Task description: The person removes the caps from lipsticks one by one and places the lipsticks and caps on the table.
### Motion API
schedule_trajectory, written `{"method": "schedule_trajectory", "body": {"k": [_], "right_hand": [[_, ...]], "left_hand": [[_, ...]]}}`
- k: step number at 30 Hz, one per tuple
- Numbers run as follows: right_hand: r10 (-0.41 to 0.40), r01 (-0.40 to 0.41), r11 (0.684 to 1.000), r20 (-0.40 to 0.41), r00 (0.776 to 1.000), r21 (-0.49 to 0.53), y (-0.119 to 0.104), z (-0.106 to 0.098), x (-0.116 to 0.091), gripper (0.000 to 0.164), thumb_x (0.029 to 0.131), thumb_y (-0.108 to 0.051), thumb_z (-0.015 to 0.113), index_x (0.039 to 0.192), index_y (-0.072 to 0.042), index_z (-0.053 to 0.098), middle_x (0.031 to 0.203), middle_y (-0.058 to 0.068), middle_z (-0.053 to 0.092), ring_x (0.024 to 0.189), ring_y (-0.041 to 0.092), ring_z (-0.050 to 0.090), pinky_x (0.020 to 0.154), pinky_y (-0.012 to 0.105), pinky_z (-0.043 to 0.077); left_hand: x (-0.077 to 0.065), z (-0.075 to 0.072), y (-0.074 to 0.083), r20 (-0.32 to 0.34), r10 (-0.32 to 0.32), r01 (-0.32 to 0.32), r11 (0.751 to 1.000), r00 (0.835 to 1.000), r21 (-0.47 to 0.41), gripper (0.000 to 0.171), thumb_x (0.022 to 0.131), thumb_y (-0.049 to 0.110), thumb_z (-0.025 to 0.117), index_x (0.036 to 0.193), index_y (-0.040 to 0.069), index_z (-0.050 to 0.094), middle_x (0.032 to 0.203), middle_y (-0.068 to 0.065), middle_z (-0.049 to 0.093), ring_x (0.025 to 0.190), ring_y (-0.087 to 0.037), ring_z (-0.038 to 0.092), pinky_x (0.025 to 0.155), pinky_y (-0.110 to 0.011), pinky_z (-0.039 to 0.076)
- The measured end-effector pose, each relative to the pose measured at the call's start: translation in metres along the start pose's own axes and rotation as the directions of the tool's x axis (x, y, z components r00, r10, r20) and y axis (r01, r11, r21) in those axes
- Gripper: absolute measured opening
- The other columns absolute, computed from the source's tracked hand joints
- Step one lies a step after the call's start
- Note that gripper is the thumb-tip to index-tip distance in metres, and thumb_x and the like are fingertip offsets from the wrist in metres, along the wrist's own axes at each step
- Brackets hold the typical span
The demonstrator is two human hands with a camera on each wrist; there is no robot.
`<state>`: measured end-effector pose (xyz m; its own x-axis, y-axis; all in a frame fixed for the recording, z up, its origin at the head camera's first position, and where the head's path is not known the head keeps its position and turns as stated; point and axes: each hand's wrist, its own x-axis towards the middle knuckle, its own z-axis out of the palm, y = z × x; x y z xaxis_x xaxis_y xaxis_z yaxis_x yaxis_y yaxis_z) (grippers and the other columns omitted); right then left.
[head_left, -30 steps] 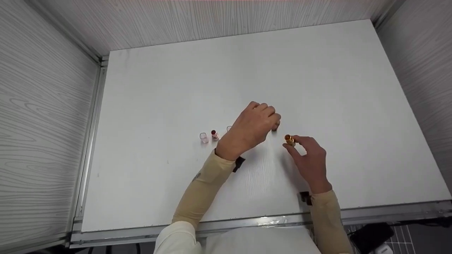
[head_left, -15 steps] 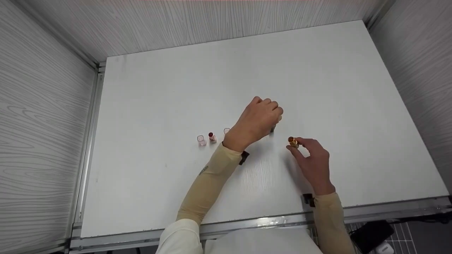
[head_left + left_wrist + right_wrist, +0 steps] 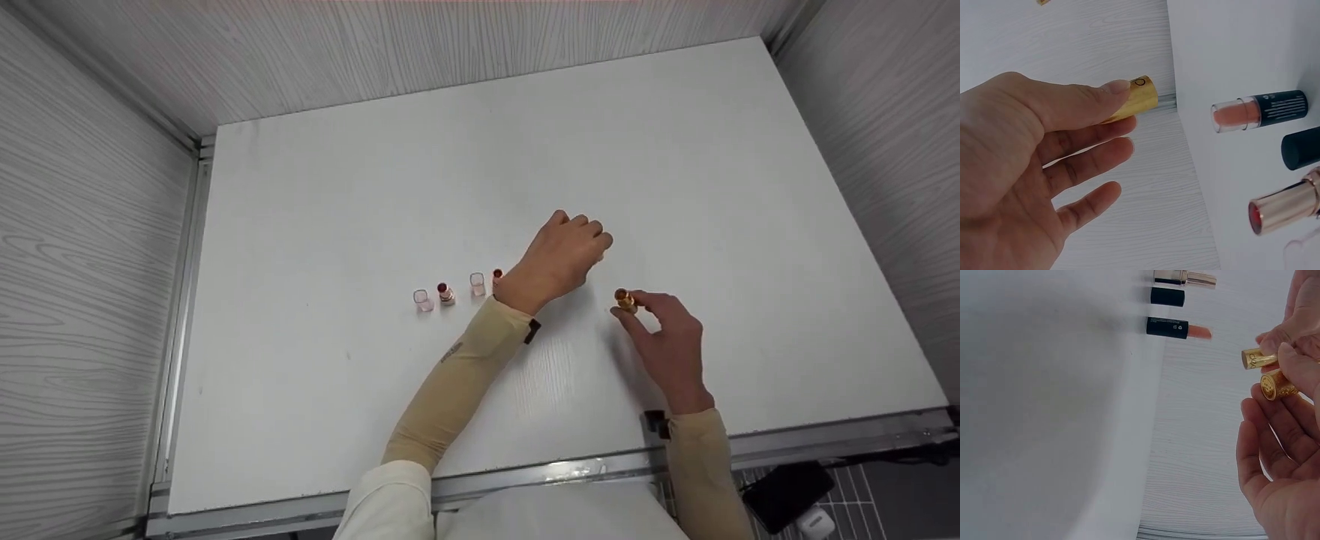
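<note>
My left hand pinches a smooth gold lipstick cap between thumb and forefinger, its other fingers loosely bent. Nearby, at right, my right hand holds a gold lipstick tube upright between thumb and fingers. In the right wrist view the cap and the tube, whose end is embossed, appear close together; whether they touch I cannot tell. Beside my left hand stand a coral lipstick with a black base, a black cap and a red lipstick in a rose-gold case. The left hand hides these partly from the head view.
Left of the hands, another dark red lipstick stands between two clear pinkish caps, one at its left and one at its right. All stand on a white table with grey wood-grain panels around it.
My left hand has moved slightly to the right, uncovering a clear cap and part of a red lipstick behind its wrist. The right hand with the gold tube has stayed nearly still.
</note>
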<state>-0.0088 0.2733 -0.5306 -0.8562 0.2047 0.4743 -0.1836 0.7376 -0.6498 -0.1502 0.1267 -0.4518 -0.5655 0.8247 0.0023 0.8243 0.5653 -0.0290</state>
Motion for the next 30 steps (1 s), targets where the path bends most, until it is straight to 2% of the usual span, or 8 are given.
{"method": "schedule_trajectory", "body": {"k": [5,10,18,24,30], "right_hand": [[0.006,-0.006,1.000,0.001,1.000,-0.006,-0.001,0.000,-0.002,0.032,0.076,-0.020,0.076,0.106,-0.011,0.069,0.098,0.002,0.069,0.092,0.015,0.063,0.080,0.031,0.048],[0.001,-0.001,1.000,-0.002,1.000,0.003,-0.002,-0.001,-0.003,0.033,0.076,-0.020,0.076,0.107,-0.010,0.069,0.099,0.001,0.069,0.092,0.014,0.062,0.081,0.027,0.047],[-0.025,0.025,0.999,-0.018,1.000,0.025,-0.001,-0.004,-0.007,0.032,0.076,-0.018,0.076,0.107,-0.012,0.070,0.098,-0.001,0.069,0.090,0.012,0.062,0.080,0.021,0.046],[-0.013,0.014,1.000,-0.023,1.000,0.020,-0.001,-0.004,-0.008,0.032,0.076,-0.020,0.076,0.106,-0.010,0.070,0.097,0.001,0.069,0.091,0.013,0.062,0.081,0.021,0.046],[-0.019,0.020,0.999,-0.020,1.000,0.025,-0.001,-0.002,-0.008,0.032,0.076,-0.021,0.075,0.106,-0.010,0.070,0.098,0.001,0.069,0.092,0.011,0.062,0.082,0.019,0.045]], "left_hand": [[0.006,0.015,0.001,0.025,-0.003,0.003,1.000,1.000,0.006,0.018,0.092,0.021,0.056,0.109,0.022,0.063,0.106,0.005,0.062,0.099,-0.014,0.056,0.082,-0.033,0.040],[0.011,0.027,0.002,0.039,-0.009,0.008,1.000,0.999,0.012,0.021,0.089,0.014,0.060,0.108,0.022,0.063,0.106,0.005,0.063,0.099,-0.015,0.056,0.082,-0.034,0.040],[0.019,0.041,0.007,0.136,-0.003,0.002,1.000,0.991,0.007,0.023,0.092,0.015,0.056,0.114,0.022,0.060,0.110,0.005,0.062,0.104,-0.015,0.054,0.090,-0.036,0.039],[0.026,0.052,0.010,0.127,-0.001,-0.003,1.000,0.992,0.030,0.021,0.091,0.014,0.055,0.110,0.022,0.062,0.106,0.005,0.063,0.101,-0.015,0.055,0.088,-0.036,0.039],[0.025,0.062,0.008,0.120,-0.033,0.028,0.999,0.992,0.042,0.018,0.092,0.014,0.052,0.105,0.022,0.063,0.102,0.004,0.063,0.097,-0.016,0.056,0.088,-0.038,0.038]]}}
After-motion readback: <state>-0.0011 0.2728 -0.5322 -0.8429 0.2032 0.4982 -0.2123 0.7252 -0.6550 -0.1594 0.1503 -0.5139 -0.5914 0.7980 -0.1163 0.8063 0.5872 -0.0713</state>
